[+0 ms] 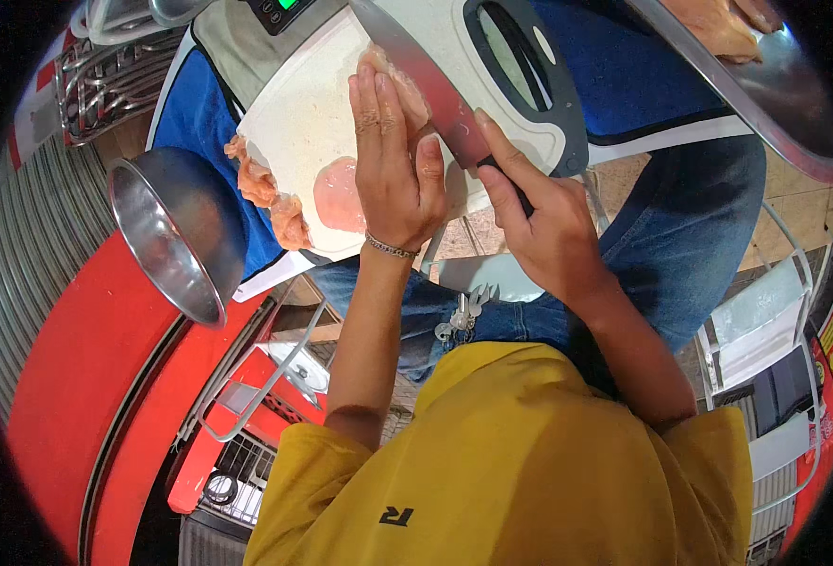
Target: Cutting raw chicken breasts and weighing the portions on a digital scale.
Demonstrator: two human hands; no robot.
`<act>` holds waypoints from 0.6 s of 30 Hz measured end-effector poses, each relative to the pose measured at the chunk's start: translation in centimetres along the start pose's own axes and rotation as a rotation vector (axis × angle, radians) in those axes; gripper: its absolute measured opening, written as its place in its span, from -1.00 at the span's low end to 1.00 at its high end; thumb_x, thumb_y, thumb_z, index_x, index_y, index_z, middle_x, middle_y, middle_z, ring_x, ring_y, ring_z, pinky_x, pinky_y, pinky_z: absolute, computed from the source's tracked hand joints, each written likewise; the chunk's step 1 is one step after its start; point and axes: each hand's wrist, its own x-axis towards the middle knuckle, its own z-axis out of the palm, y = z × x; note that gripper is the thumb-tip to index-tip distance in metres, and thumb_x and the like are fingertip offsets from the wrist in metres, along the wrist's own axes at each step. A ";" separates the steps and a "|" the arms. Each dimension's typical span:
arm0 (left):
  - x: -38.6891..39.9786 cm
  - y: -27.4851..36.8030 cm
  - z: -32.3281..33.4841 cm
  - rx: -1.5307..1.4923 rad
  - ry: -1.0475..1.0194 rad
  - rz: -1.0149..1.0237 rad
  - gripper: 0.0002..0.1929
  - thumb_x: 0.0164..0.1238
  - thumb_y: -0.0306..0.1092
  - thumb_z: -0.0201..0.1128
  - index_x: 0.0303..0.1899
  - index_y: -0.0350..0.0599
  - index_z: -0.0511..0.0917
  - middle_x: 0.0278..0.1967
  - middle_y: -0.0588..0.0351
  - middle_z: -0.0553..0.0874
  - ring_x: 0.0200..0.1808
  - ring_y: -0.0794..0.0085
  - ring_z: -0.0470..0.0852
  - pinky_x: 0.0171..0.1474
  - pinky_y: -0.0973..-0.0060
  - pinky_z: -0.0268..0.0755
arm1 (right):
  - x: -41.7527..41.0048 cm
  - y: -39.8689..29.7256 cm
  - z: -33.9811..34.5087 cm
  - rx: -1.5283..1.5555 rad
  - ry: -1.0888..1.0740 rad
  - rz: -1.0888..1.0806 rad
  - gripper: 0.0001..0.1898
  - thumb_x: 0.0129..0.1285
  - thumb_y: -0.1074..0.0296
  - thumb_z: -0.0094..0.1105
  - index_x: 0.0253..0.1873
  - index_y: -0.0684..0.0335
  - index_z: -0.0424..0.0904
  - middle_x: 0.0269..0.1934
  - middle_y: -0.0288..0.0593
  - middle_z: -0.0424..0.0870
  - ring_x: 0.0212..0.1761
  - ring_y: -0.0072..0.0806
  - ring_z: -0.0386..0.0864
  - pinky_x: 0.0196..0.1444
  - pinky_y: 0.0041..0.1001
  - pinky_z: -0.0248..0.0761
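Observation:
My left hand [391,156] lies flat, fingers extended, over a piece of raw chicken [408,95] on the white cutting board [303,106], holding it down. Part of that piece is hidden under the fingers. In my right hand [547,219] is the black handle of a large kitchen knife [451,113]. Its broad blade lies along the right side of the chicken, close against it. A flat, pale pink chicken slice [337,194] rests on the board beside my left wrist, partly covered by it. Chicken trimmings [257,180] sit along the board's left edge.
A steel bowl [169,240] stands tilted at the left, by a blue cloth [215,106]. A digital scale [278,14] is behind the board. At the upper right, a metal tray [713,78] holds more raw chicken [713,28]. My legs are under the board's near edge.

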 end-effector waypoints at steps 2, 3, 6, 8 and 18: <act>0.0 0.0 -0.1 0.004 -0.002 -0.008 -0.38 0.54 -0.17 -0.04 0.46 -0.39 0.15 0.48 -0.40 0.15 0.53 -0.25 0.09 0.51 0.12 0.01 | 0.1 -0.2 0.0 0.002 -0.023 0.031 -0.49 0.41 0.37 0.12 0.43 0.21 0.34 0.03 0.28 0.60 -0.09 0.17 0.61 -0.15 -0.14 0.51; 0.0 0.1 -0.1 0.005 -0.003 -0.014 -0.38 0.54 -0.17 -0.04 0.46 -0.39 0.16 0.48 -0.41 0.15 0.52 -0.26 0.10 0.51 0.12 0.01 | 0.2 -0.3 0.0 -0.016 -0.022 0.045 -0.49 0.42 0.35 0.12 0.44 0.18 0.33 0.03 0.27 0.60 -0.09 0.17 0.60 -0.14 -0.13 0.50; 0.1 0.1 0.0 -0.020 0.004 -0.001 -0.38 0.53 -0.17 -0.04 0.46 -0.41 0.16 0.48 -0.41 0.15 0.52 -0.26 0.10 0.50 0.12 0.01 | 0.3 -0.3 0.0 -0.027 -0.029 0.079 -0.48 0.43 0.32 0.11 0.45 0.12 0.32 0.04 0.25 0.60 -0.08 0.19 0.59 -0.13 -0.10 0.49; 0.0 0.1 0.0 -0.007 0.004 0.007 -0.38 0.53 -0.17 -0.04 0.46 -0.41 0.16 0.48 -0.41 0.15 0.52 -0.26 0.10 0.50 0.12 0.02 | 0.4 -0.2 0.0 -0.020 -0.035 0.098 -0.48 0.43 0.31 0.11 0.45 0.09 0.32 0.04 0.25 0.60 -0.08 0.19 0.59 -0.12 -0.09 0.49; 0.7 0.4 -0.1 -0.153 0.197 -0.240 -0.37 0.41 -0.24 0.21 0.38 -0.44 0.27 0.35 -0.36 0.40 0.42 -0.18 0.30 0.47 0.13 0.10 | -3.6 -0.4 -4.1 -0.125 0.087 0.059 -0.49 0.42 0.52 0.11 0.45 0.28 0.35 -0.30 -0.08 0.72 -0.47 -0.67 0.48 -0.34 -0.57 0.43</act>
